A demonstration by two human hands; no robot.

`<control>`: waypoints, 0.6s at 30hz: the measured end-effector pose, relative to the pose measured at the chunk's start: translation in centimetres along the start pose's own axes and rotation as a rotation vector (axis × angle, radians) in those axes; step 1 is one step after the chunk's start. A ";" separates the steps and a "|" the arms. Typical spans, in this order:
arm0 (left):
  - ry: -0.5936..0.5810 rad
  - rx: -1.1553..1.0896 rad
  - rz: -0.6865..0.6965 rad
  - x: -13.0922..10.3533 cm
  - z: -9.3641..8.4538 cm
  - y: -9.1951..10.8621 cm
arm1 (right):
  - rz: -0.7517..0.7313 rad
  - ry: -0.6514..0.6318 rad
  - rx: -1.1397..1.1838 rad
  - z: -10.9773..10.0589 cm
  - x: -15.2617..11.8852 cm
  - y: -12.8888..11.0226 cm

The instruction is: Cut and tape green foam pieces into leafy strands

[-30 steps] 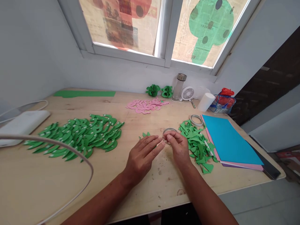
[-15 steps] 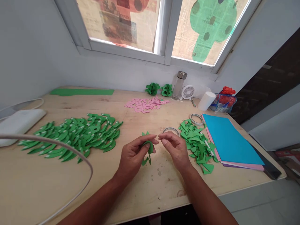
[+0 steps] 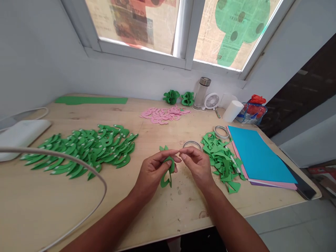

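My left hand is closed on a green paper cutout, pinched between thumb and fingers, with its curved ends showing above and below. Beside it, my right hand has thumb and forefinger pinched together close to the left fingertips; whatever may be between them is too small to make out. Just behind the right hand lies a roll of tape, partly covered by it. To the left spreads a pile of curved green cutouts bearing small white patches. Green paper scraps lie heaped right of the right hand.
Pink cutouts lie toward the back, before two green paper shapes, a glass bottle and a small fan. Blue sheets are stacked at right. A pale cable arches across the left foreground.
The right fingertips have come slightly closer to the left ones. The green cutout in the left hand has turned a little, showing more of its lower curve. The view has shifted slightly.
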State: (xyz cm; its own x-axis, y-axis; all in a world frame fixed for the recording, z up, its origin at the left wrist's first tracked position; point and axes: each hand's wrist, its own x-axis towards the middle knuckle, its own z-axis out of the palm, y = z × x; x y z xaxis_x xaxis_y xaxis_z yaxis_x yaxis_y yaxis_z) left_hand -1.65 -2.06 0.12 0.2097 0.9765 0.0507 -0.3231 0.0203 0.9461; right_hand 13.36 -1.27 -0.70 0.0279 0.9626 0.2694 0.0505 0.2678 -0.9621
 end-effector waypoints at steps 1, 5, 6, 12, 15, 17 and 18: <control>-0.001 -0.002 -0.005 0.0 0.0 0.0 | 0.004 0.011 -0.006 0.0 0.0 0.0; -0.014 -0.020 -0.037 0.0 0.1 -0.1 | 0.021 0.048 -0.021 0.0 0.1 0.2; -0.015 -0.026 -0.046 0.1 0.1 -0.2 | 0.026 0.056 -0.029 0.1 0.1 0.2; -0.029 -0.073 -0.084 0.2 0.1 -0.4 | 0.038 0.075 -0.049 0.1 0.2 0.0; -0.025 -0.082 -0.095 0.2 0.2 -0.3 | 0.044 0.068 -0.055 0.2 0.2 0.0; -0.018 -0.085 -0.103 0.2 0.2 -0.3 | 0.051 0.058 -0.056 0.2 0.2 0.1; -0.017 -0.087 -0.110 0.2 0.2 -0.2 | 0.055 0.054 -0.051 0.2 0.2 0.1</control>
State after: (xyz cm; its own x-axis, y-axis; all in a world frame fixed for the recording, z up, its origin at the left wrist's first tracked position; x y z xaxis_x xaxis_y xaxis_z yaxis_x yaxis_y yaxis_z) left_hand -1.36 -1.91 -0.02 0.2635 0.9636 -0.0456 -0.3758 0.1461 0.9151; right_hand 13.20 -0.99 -0.77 0.0854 0.9719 0.2193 0.0985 0.2108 -0.9725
